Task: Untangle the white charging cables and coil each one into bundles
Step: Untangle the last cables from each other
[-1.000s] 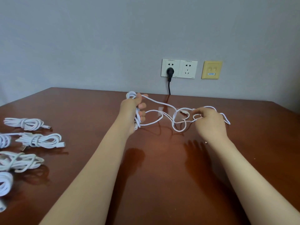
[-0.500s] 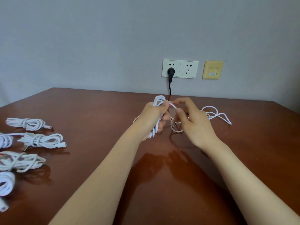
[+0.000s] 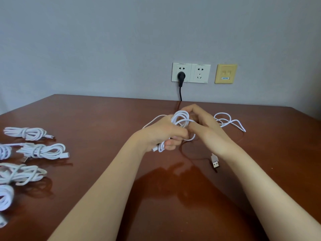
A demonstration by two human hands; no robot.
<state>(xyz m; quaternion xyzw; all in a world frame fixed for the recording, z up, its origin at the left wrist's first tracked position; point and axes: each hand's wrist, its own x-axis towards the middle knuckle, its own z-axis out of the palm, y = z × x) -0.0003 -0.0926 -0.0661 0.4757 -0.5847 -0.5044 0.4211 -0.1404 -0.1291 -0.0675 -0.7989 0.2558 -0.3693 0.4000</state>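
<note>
My left hand (image 3: 163, 133) grips a half-wound coil of white charging cable (image 3: 181, 119) above the middle of the brown table (image 3: 156, 197). Right beside it, my right hand (image 3: 206, 126) pinches a strand of the same cable at the coil's top. Loose loops of the cable (image 3: 229, 121) trail on the table to the right of my right hand. A USB plug (image 3: 215, 162) lies on the table below my right wrist. Several finished white cable bundles (image 3: 43, 151) lie at the table's left edge.
Behind the table, a wall carries a double white socket plate (image 3: 191, 73) with a black plug (image 3: 181, 76) and cord hanging down to the tabletop, and a yellow wall plate (image 3: 225, 73) beside it. The table's far edge meets the wall.
My hands came together from apart and the spread-out cable was gathered into the coil in my left hand. The coil has since grown, and the USB plug now shows on the table.
</note>
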